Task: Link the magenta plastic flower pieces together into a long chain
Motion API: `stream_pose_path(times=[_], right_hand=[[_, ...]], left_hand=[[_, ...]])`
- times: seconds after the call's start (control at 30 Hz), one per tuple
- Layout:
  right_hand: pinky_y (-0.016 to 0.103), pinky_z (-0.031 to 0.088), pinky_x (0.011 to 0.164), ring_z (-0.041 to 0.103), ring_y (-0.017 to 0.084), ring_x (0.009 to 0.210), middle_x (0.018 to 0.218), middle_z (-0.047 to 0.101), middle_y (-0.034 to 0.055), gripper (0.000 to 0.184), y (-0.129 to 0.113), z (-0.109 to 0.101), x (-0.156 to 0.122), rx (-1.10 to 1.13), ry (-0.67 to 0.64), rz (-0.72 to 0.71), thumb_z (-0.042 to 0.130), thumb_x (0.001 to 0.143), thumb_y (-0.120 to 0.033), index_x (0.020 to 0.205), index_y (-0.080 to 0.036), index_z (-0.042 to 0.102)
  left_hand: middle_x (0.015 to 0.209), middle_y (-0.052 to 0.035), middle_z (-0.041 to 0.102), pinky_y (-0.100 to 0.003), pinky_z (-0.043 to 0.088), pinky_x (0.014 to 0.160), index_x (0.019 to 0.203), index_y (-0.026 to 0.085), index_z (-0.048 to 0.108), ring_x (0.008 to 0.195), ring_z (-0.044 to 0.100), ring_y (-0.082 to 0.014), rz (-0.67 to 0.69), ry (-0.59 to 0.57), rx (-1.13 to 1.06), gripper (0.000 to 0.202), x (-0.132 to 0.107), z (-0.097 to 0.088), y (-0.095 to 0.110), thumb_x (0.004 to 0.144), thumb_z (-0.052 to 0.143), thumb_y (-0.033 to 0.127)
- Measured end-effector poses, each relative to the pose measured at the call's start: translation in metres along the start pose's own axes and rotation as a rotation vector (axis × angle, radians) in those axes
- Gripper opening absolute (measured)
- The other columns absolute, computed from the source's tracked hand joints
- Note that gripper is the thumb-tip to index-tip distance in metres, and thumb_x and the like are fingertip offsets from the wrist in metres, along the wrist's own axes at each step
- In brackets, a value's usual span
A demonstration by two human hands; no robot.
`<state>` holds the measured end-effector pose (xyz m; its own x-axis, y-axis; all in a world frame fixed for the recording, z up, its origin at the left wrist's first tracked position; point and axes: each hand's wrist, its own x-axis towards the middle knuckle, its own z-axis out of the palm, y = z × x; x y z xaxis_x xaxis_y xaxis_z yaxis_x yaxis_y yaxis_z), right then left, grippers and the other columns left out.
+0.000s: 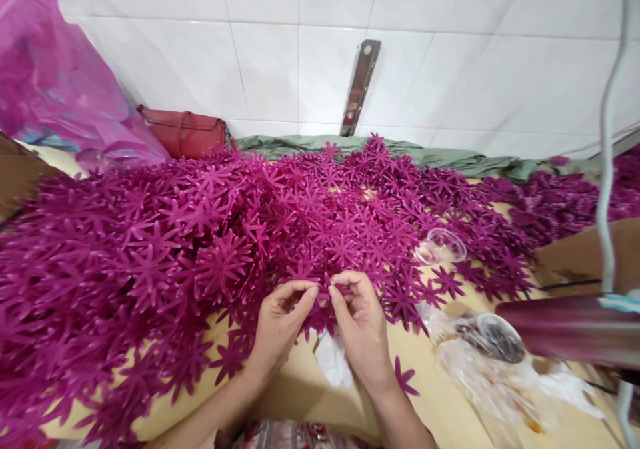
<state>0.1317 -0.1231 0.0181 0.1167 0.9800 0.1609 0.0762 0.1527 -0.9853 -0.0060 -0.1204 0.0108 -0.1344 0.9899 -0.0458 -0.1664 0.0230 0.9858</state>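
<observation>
Both my hands meet at the near edge of a broad heap of magenta artificial flower petals [220,196], star-shaped pieces with several narrow arms. Thumb and forefinger of my left hand [285,322] pinch one side of a magenta flower piece [326,294]. My right hand [361,322] grips the other side of it the same way, a short gap between the fingertips. The fingers partly cover the piece. Below the hands lies a crumpled white tissue [334,361], and a loose petal piece [405,377] rests beside my right wrist.
A clear plastic lid [441,246] sits among the pieces. To the right are a plastic bag [480,376], a cup of dark contents [493,337] and a maroon cylinder [570,329]. A red purse [185,132] and pink plastic bag [75,69] stand at the tiled wall [270,69].
</observation>
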Motion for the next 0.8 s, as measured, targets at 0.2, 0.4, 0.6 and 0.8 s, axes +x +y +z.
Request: stream_pose_path(times=[0.2,0.4,0.6,0.8], right_hand=[[0.028,0.047,0.086,0.062,0.016,0.093,0.099,0.064,0.0008,0.007,0.0052,-0.0009,-0.0010,-0.081,-0.004,-0.076,0.058,0.100,-0.029,0.103,-0.025,0.063],[0.026,0.046,0.082,0.060,0.014,0.088,0.097,0.063,-0.0004,0.007,0.0022,-0.0003,-0.0007,-0.065,-0.026,-0.033,0.058,0.099,-0.030,0.102,-0.025,0.062],[0.023,0.043,0.068,0.053,0.011,0.072,0.090,0.061,-0.0032,0.014,0.0038,0.0008,0.0021,0.255,-0.072,0.173,0.070,0.092,-0.033,0.097,-0.025,0.060],[0.022,0.045,0.069,0.056,0.008,0.067,0.086,0.061,-0.0048,0.021,0.0021,0.0039,0.0064,0.529,-0.114,0.310,0.079,0.084,-0.032,0.093,-0.024,0.061]], left_hand=[[0.093,-0.0055,0.081,-0.025,0.057,0.084,0.089,0.019,0.082,0.086,0.073,-0.0172,0.007,0.004,-0.010,0.015,-0.0016,0.0003,0.0010,0.080,0.079,0.031],[0.092,-0.0049,0.081,-0.024,0.057,0.084,0.089,0.019,0.081,0.086,0.072,-0.0161,-0.004,0.041,-0.024,0.015,-0.0008,0.0019,-0.0009,0.078,0.081,0.029],[0.089,-0.0032,0.080,-0.023,0.057,0.082,0.086,0.020,0.081,0.084,0.071,-0.0151,-0.027,0.027,-0.066,0.014,0.0014,0.0012,-0.0035,0.076,0.082,0.029],[0.091,-0.0016,0.080,-0.023,0.056,0.084,0.087,0.021,0.081,0.086,0.071,-0.0141,-0.072,0.013,-0.096,0.015,0.0030,0.0009,-0.0037,0.075,0.083,0.029]])
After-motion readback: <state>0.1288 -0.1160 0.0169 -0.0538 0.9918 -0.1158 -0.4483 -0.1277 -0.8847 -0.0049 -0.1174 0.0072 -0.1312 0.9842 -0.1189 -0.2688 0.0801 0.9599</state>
